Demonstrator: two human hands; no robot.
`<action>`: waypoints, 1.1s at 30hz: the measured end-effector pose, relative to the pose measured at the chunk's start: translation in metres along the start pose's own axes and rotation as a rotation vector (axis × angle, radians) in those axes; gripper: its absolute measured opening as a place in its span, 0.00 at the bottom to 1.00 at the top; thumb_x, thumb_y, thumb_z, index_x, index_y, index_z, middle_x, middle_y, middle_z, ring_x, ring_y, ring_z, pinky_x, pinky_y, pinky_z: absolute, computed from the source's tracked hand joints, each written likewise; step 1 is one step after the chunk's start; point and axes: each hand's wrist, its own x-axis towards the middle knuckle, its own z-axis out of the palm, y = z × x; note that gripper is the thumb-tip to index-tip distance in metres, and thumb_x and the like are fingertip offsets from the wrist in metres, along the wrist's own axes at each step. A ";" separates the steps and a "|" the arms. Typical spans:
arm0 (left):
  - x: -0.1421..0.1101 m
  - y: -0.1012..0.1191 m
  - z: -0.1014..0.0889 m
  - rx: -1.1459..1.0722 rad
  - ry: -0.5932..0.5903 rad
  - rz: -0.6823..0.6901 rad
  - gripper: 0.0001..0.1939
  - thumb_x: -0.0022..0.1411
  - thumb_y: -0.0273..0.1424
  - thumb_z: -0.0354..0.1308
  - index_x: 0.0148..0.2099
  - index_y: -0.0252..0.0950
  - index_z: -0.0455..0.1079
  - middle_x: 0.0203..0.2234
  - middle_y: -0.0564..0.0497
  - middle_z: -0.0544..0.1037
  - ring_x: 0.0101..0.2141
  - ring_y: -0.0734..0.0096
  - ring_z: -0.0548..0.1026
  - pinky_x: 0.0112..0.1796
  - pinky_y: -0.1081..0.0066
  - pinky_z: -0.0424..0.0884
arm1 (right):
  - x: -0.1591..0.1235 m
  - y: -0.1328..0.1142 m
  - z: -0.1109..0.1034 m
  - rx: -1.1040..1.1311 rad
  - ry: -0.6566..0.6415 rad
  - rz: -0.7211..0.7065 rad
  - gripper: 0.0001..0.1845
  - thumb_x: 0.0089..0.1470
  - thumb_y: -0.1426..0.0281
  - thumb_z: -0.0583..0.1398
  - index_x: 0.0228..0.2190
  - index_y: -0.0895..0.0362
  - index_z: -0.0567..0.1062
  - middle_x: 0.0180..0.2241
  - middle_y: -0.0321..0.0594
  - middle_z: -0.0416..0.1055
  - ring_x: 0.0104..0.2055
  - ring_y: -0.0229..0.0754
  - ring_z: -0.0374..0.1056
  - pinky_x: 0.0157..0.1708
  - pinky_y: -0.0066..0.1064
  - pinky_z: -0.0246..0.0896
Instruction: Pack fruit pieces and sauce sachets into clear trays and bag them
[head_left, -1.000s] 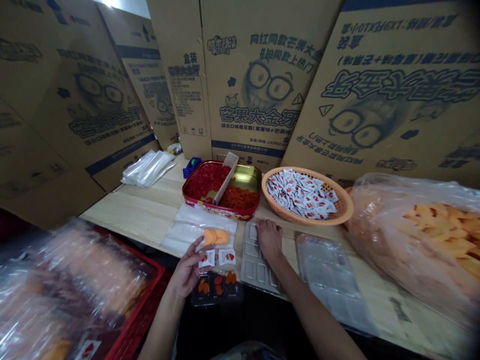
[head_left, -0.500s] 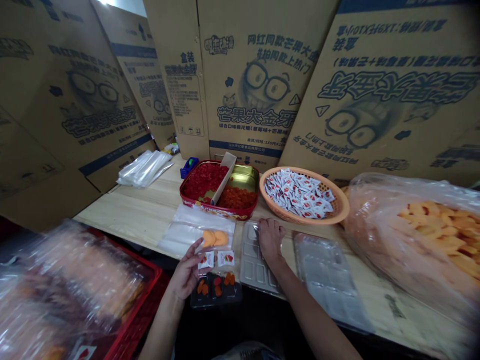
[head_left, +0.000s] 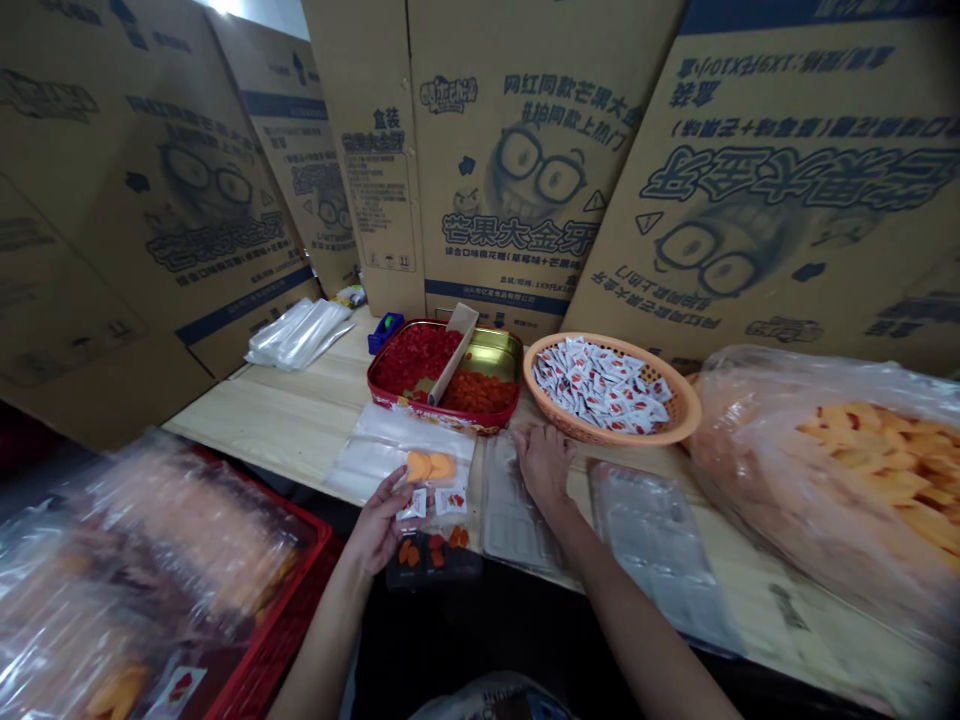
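My left hand (head_left: 382, 522) grips the left edge of a clear compartment tray (head_left: 435, 575). In its far row lie orange slices (head_left: 431, 466), in the middle row two white sachets (head_left: 451, 501), and in the near row small orange and red pieces (head_left: 437, 545). The tray's near end juts past the table edge. My right hand (head_left: 545, 465) has its fingers curled over the far edge of an unfilled clear tray (head_left: 511, 510), which lies beside the filled one. Its fingertips are partly hidden.
Behind are a red tin (head_left: 480, 420) of red and orange pieces and an orange basket (head_left: 684, 425) of sachets. More clear trays (head_left: 660, 545) and a bag of orange slices (head_left: 862, 480) lie right. Plastic sleeves (head_left: 298, 335) and a red crate (head_left: 315, 545) stand left.
The view has shifted slightly. My right hand's fingers are more bunched at the unfilled tray's far edge. My left hand stays at the filled tray.
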 end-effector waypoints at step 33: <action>0.021 -0.046 0.127 0.098 -0.287 -0.052 0.14 0.41 0.33 0.68 0.30 0.32 0.70 0.20 0.53 0.72 0.21 0.77 0.69 0.26 0.75 0.66 | 0.005 0.020 -0.015 0.482 0.022 0.007 0.23 0.61 0.59 0.39 0.25 0.57 0.64 0.28 0.39 0.67 0.36 0.42 0.60 0.38 0.34 0.46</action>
